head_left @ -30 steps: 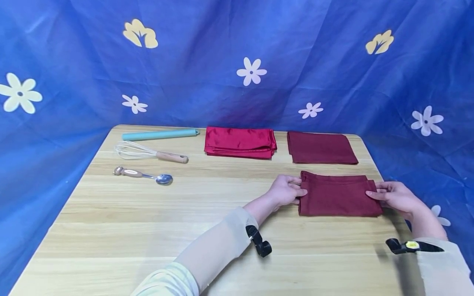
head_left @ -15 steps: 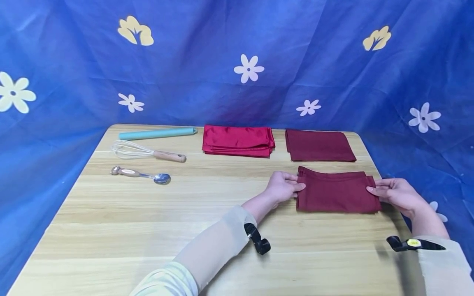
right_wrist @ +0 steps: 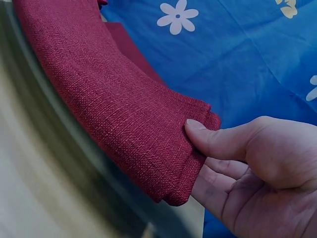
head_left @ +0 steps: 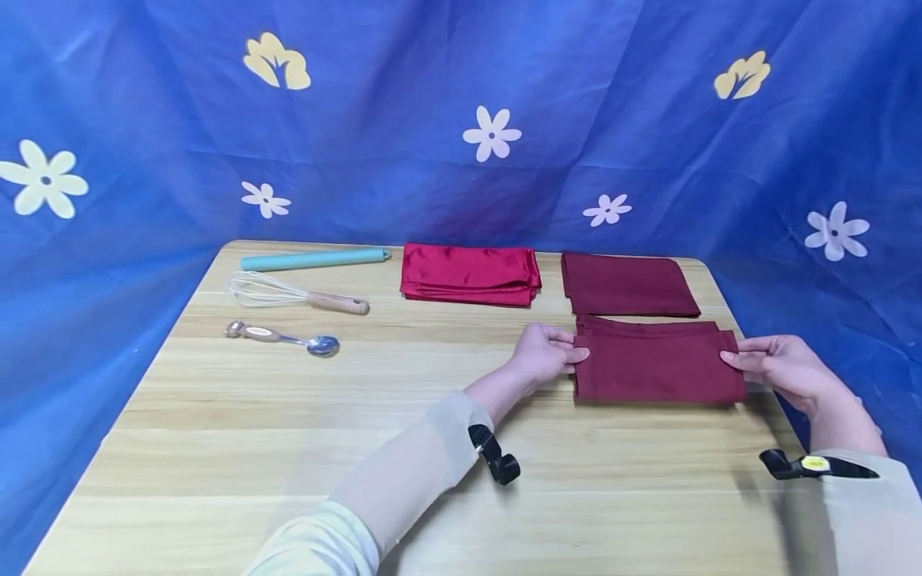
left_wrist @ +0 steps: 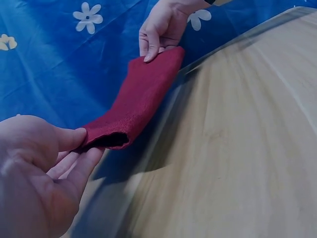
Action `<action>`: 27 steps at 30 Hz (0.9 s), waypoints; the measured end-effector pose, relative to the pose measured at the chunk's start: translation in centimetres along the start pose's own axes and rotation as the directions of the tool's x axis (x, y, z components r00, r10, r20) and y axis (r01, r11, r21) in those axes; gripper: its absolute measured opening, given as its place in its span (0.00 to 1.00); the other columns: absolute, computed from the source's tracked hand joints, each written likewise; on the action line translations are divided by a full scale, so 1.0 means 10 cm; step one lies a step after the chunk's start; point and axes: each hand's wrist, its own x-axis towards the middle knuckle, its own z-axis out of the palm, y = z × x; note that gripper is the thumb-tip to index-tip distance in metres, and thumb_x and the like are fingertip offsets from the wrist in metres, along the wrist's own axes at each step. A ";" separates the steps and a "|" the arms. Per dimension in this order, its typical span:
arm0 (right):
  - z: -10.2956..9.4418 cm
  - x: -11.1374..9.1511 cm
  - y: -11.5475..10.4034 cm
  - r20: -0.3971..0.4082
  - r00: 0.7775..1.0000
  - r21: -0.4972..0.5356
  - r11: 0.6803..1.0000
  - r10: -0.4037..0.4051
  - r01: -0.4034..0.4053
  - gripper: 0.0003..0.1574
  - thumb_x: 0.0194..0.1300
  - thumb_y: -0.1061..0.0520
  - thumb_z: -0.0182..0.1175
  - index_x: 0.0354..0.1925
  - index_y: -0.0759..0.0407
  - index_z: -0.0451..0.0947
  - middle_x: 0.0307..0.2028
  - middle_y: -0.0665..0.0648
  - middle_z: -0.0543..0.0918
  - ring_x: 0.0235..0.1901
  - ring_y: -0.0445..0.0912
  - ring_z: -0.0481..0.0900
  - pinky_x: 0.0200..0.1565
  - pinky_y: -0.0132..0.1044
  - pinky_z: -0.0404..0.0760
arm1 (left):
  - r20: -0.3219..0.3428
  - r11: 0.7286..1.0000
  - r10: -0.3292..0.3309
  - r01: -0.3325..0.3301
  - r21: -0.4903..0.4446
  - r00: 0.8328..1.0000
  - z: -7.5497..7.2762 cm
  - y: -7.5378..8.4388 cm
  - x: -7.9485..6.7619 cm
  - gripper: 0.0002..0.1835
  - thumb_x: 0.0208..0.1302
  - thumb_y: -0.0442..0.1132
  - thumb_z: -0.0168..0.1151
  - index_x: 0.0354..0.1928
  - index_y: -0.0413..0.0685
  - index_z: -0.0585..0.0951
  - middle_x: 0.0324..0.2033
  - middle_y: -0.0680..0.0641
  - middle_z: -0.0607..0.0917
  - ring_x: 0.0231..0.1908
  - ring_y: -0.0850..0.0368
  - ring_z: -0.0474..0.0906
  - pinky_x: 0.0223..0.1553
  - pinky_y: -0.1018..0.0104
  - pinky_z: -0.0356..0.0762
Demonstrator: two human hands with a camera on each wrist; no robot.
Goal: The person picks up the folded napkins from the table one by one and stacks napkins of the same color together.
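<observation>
A folded dark red cloth point(head_left: 659, 364) is held between both hands at the right of the table. My left hand point(head_left: 542, 354) pinches its left end, thumb on top and fingers beneath. At the opposite end my right hand point(head_left: 785, 370) pinches it the same way. In the left wrist view the cloth point(left_wrist: 143, 94) is raised off the wood, with a shadow below and an open fold at the near end. Close up in the right wrist view, the right thumb point(right_wrist: 218, 141) presses on the woven layers. Just behind lies a second folded dark red cloth point(head_left: 627, 286), flat on the table.
A shiny crimson folded cloth point(head_left: 470, 274) lies at the back middle. On the left are a teal rod point(head_left: 313, 259), a whisk point(head_left: 298, 296) with a wooden handle and a spoon point(head_left: 284, 337). A blue flowered curtain point(head_left: 403, 96) hangs behind the wooden table point(head_left: 288, 448).
Both hands have carried the held cloth a little away from the body, closer to the dark red cloth behind it. Their grip looks the same. The view shifts slightly.
</observation>
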 end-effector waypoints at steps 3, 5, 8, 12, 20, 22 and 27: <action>-0.02 0.05 -0.05 -0.002 1.000 -0.035 0.999 -0.010 0.010 0.26 0.76 0.59 0.66 0.60 0.76 0.72 0.36 0.42 0.88 0.36 0.39 0.88 0.41 0.29 0.85 | 0.014 1.000 0.005 -0.005 -0.020 1.000 -0.02 0.04 0.04 0.19 0.61 0.25 0.77 0.52 0.27 0.84 0.36 0.42 0.89 0.37 0.49 0.91 0.38 0.62 0.89; -0.04 0.09 -0.10 -0.006 1.000 -0.060 0.998 -0.016 0.016 0.32 0.76 0.58 0.66 0.63 0.81 0.68 0.37 0.40 0.87 0.37 0.37 0.87 0.41 0.27 0.84 | 0.019 1.000 0.009 -0.008 -0.029 1.000 -0.03 0.07 0.07 0.19 0.60 0.24 0.77 0.53 0.26 0.83 0.36 0.41 0.90 0.38 0.49 0.91 0.38 0.61 0.89; -0.04 0.13 -0.16 -0.006 1.000 -0.071 0.997 -0.028 0.028 0.39 0.76 0.58 0.66 0.67 0.86 0.62 0.37 0.38 0.87 0.37 0.36 0.87 0.41 0.27 0.84 | 0.012 1.000 0.013 -0.013 -0.022 1.000 -0.06 0.13 0.12 0.19 0.60 0.24 0.77 0.53 0.26 0.84 0.37 0.40 0.90 0.38 0.50 0.91 0.38 0.61 0.89; -0.04 0.19 -0.26 -0.007 0.999 -0.083 0.996 -0.032 0.031 0.40 0.76 0.57 0.67 0.67 0.86 0.62 0.37 0.37 0.86 0.37 0.35 0.86 0.41 0.26 0.84 | 0.005 1.000 0.020 -0.020 0.006 1.000 -0.12 0.21 0.19 0.20 0.60 0.25 0.77 0.53 0.26 0.84 0.36 0.39 0.90 0.38 0.50 0.91 0.37 0.61 0.89; -0.08 0.34 -0.44 -0.012 0.999 -0.088 0.996 -0.036 0.035 0.27 0.75 0.56 0.68 0.59 0.76 0.75 0.35 0.39 0.88 0.36 0.37 0.88 0.41 0.26 0.84 | 0.010 0.997 0.053 -0.054 0.056 0.999 -0.19 0.46 0.33 0.21 0.61 0.25 0.77 0.54 0.25 0.83 0.36 0.39 0.90 0.37 0.49 0.91 0.40 0.58 0.89; -0.10 0.40 -0.48 -0.009 0.999 -0.070 0.997 -0.039 0.038 0.24 0.75 0.57 0.67 0.58 0.74 0.74 0.35 0.39 0.88 0.36 0.37 0.88 0.41 0.26 0.85 | 0.004 0.996 0.059 -0.059 0.071 0.998 -0.21 0.51 0.37 0.21 0.61 0.26 0.77 0.55 0.25 0.83 0.38 0.38 0.90 0.38 0.49 0.91 0.42 0.57 0.89; -0.09 0.56 -0.59 -0.006 0.999 -0.027 0.999 -0.034 0.033 0.25 0.77 0.60 0.65 0.60 0.76 0.69 0.34 0.40 0.88 0.35 0.36 0.88 0.41 0.27 0.85 | -0.035 0.990 0.090 -0.085 0.112 0.995 -0.25 0.62 0.49 0.20 0.61 0.26 0.77 0.54 0.26 0.84 0.42 0.36 0.89 0.39 0.47 0.91 0.46 0.53 0.88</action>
